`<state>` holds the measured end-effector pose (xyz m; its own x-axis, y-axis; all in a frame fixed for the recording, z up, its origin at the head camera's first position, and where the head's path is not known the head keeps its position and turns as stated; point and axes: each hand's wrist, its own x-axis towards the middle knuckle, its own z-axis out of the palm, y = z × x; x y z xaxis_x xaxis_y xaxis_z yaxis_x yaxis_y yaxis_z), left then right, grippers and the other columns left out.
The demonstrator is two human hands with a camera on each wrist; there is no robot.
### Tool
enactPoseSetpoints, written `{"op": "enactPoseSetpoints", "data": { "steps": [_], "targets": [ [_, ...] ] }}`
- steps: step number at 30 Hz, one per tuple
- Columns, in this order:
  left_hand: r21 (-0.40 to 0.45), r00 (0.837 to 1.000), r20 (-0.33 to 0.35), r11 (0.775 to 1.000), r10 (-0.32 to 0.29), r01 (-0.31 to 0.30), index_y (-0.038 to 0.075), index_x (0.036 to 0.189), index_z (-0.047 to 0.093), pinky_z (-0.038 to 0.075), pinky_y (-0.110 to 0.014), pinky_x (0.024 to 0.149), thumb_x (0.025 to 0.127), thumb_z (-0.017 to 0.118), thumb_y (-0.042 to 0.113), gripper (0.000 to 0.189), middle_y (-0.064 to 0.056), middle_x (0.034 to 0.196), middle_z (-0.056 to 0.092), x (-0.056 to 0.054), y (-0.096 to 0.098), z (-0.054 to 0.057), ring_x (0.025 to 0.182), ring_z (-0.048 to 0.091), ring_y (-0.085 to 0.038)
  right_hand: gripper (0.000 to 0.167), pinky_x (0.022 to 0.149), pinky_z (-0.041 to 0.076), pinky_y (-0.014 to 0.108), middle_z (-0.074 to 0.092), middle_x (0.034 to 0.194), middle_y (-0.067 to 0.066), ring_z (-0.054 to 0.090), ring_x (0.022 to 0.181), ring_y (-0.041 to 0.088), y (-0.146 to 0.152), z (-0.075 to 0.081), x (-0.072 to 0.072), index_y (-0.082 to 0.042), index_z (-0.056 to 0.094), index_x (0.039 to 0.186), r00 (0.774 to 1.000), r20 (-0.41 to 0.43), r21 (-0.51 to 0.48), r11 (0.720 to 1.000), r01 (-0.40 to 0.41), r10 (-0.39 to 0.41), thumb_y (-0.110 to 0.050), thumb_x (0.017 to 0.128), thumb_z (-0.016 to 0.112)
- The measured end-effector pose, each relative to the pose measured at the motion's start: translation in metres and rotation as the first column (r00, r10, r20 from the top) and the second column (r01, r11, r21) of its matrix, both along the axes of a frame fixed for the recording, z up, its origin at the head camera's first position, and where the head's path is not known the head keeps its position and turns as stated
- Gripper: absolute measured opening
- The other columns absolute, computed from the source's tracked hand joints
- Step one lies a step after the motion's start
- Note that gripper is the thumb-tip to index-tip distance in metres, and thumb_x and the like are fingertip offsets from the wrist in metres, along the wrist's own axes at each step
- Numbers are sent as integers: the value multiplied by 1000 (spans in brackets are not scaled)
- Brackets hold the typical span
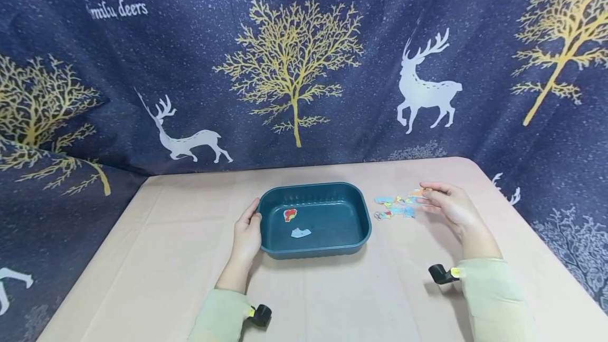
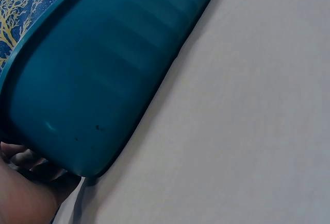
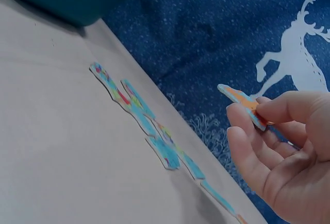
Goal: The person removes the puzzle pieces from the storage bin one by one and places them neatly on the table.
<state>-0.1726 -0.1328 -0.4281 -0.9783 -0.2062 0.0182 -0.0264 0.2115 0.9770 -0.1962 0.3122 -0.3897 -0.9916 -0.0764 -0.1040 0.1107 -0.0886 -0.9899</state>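
Observation:
A dark teal plastic basin (image 1: 313, 251) stands on the table with two puzzle pieces inside, a red one (image 1: 290, 215) and a pale blue one (image 1: 301, 233). My left hand (image 1: 247, 231) grips the basin's left rim, thumb over the edge; in the left wrist view the fingers lie partly hidden against its outer wall (image 2: 93, 80). To the right, my right hand (image 1: 451, 206) pinches an orange and light blue puzzle piece (image 3: 240, 100) between thumb and fingers, raised off the table. Beneath and left of that hand lie several colourful puzzle pieces (image 1: 396, 211), close together.
A pale cloth covers the table (image 1: 351, 300). Behind it hangs a dark blue curtain (image 1: 332, 94) with deer and trees printed on it. Black wrist cameras sit on both sleeves, one by the left forearm (image 1: 261, 315) and one by the right (image 1: 440, 274).

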Motion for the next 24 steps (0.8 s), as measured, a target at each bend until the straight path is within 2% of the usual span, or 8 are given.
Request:
{"op": "enactPoseSetpoints", "data": {
  "steps": [5,10,16,20,22,24],
  "targets": [
    [0,1000,-7,1000,2,-2,4,142,41,24,-42,118,98,37,9,44,-10,150,38,-1,0,-1,142,29,-26,19,74,59,26,66,94,-16,70,81,8,8,-4,0,-27,67,98,999,34,103,995,12,-15,-11,92,59],
    [4,1000,-4,1000,6,-6,5,142,41,24,-42,118,98,37,9,44,-10,150,38,-1,-1,-2,142,29,-26,19,67,59,28,66,89,-17,69,78,8,14,-7,1,-31,65,96,999,47,209,978,12,-22,-14,90,62],
    [-1,1000,0,1000,10,-10,6,143,41,24,-42,118,99,37,9,44,-9,150,39,-2,-1,-3,142,29,-25,16,61,58,28,67,82,-15,68,74,6,18,-10,2,-25,65,96,998,57,276,961,12,-29,-11,89,62],
    [-3,1000,3,1000,12,-12,6,143,41,25,-42,118,99,37,9,44,-9,150,39,-2,-1,-3,142,29,-25,15,64,59,25,68,79,-15,68,72,5,21,-13,1,-16,66,102,998,58,297,955,14,-33,-10,90,61],
    [0,1000,6,1000,10,-10,6,143,41,24,-42,118,99,37,9,44,-9,150,38,-2,-1,-3,142,29,-25,23,66,59,24,68,78,-14,68,72,4,22,-15,1,-4,64,112,997,61,321,947,15,-36,-9,90,59],
    [4,1000,8,1000,7,-7,6,143,40,24,-42,118,99,37,10,44,-9,150,38,-3,-1,-3,142,29,-25,37,67,59,24,68,79,-13,68,71,4,22,-16,1,8,55,123,996,77,340,940,15,-43,-9,91,58]
  ]
}}
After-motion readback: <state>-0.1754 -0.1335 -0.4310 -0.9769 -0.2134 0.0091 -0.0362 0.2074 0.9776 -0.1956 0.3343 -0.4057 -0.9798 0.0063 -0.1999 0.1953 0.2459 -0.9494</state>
